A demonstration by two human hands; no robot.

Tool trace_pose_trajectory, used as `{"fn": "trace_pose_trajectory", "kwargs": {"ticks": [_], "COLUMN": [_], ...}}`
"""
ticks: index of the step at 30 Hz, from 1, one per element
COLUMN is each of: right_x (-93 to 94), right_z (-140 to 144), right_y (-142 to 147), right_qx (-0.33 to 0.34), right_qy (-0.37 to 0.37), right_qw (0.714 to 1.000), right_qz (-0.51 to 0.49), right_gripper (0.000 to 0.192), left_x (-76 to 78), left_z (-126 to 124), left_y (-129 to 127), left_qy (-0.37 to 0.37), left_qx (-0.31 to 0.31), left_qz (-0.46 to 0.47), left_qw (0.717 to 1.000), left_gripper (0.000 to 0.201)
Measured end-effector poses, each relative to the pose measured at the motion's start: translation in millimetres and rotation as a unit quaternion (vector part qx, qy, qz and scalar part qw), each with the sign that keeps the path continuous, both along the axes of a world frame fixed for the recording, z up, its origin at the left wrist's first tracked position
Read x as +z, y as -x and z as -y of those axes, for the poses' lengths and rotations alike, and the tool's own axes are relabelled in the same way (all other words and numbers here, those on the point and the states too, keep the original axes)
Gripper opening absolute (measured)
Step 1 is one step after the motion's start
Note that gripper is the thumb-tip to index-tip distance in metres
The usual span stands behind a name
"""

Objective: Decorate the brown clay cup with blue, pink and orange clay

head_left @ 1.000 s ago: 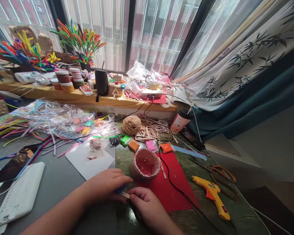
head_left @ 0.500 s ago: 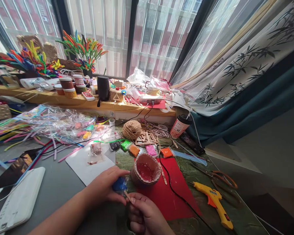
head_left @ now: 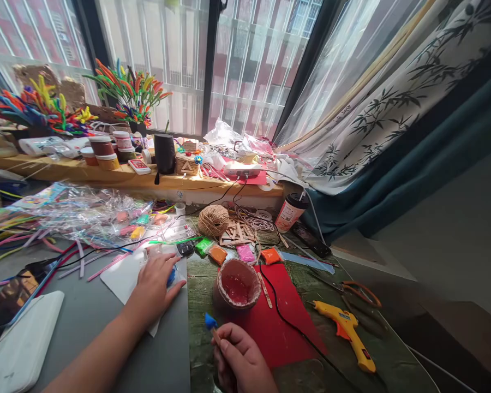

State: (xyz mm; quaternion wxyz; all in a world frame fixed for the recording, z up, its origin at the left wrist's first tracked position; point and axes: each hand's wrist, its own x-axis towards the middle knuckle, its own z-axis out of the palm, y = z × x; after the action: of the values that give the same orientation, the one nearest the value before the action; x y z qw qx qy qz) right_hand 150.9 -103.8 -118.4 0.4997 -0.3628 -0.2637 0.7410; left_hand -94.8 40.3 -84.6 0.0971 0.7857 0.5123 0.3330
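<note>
My left hand (head_left: pixel 153 286) reaches over a white sheet of paper (head_left: pixel 118 277) with a small packet of blue clay (head_left: pixel 171 277) between thumb and fingers; the palm hides most of it. Closed in a pinch, my right hand (head_left: pixel 239 357) holds a thin wooden craft stick (head_left: pixel 216 335). A lump of blue clay (head_left: pixel 210 321) sits on the stick's tip. Just beyond that hand stands a brown pot (head_left: pixel 220 295) with a pale scalloped rim and a reddish inside. It rests at the edge of a red sheet (head_left: pixel 284 333).
A yellow glue gun (head_left: pixel 347 327) and orange-handled scissors (head_left: pixel 362 293) lie right. A black cable (head_left: pixel 286 322) crosses the red sheet. Behind the pot are clay packets (head_left: pixel 245 252), a twine ball (head_left: pixel 213 221), wooden sticks (head_left: pixel 239 233) and a paper cup (head_left: pixel 290 212). A white power bank (head_left: pixel 28 341) lies left.
My left hand has moved left and away from me with the blue packet, over the paper. My right hand's stick now shows blue clay on its tip, apart from the packet. The view has shifted slightly.
</note>
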Motion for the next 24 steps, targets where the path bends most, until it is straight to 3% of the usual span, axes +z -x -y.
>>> {"fn": "trace_pose_trajectory", "kwargs": {"ticks": [2,4,6,8,10,12,15,16,20,24], "right_x": [4.4,15.8,30.4,42.9,49.7,50.8,48.4,48.3,56.4,74.0], "right_z": [-0.1,-4.7,-13.8,-24.5,-33.5,-38.7,-40.5,-40.3,-39.9,-42.3], "right_y": [-12.5,-30.2,-49.6,-65.7,-74.7,-75.6,-67.6,-64.4,-58.3,-60.1], "right_qx": [-0.059,-0.184,-0.327,-0.381,-0.389,-0.375,-0.337,-0.327,-0.308,-0.282], "right_qy": [-0.024,-0.039,-0.055,-0.083,-0.084,-0.06,-0.031,-0.029,-0.052,-0.086], "right_qw": [0.998,0.981,0.941,0.917,0.914,0.924,0.941,0.944,0.949,0.955], "right_qz": [0.03,0.056,0.074,0.087,0.082,0.05,-0.016,-0.031,-0.039,-0.038], "right_gripper": [0.052,0.047,0.042,0.035,0.036,0.039,0.04,0.04,0.036,0.032], "left_x": [3.3,7.7,13.8,21.4,29.8,36.9,42.3,42.6,41.5,43.3], "left_z": [1.9,7.4,15.3,23.5,30.1,33.4,31.9,30.3,23.3,17.2], "left_y": [-2.7,-7.7,-14.6,-22.7,-32.5,-44.6,-66.4,-73.6,-90.8,-89.6], "left_qy": [-0.026,-0.028,0.016,0.099,0.2,0.271,0.318,0.319,0.306,0.295], "left_qx": [-0.015,-0.065,-0.105,-0.111,-0.118,-0.126,-0.115,-0.117,-0.147,-0.15], "left_qz": [0.002,0.022,0.057,0.101,0.153,0.194,0.18,0.172,0.2,0.273], "left_qw": [1.0,0.997,0.993,0.984,0.961,0.934,0.924,0.925,0.919,0.903], "left_gripper": [0.042,0.035,0.028,0.028,0.035,0.055,0.104,0.11,0.106,0.104]}}
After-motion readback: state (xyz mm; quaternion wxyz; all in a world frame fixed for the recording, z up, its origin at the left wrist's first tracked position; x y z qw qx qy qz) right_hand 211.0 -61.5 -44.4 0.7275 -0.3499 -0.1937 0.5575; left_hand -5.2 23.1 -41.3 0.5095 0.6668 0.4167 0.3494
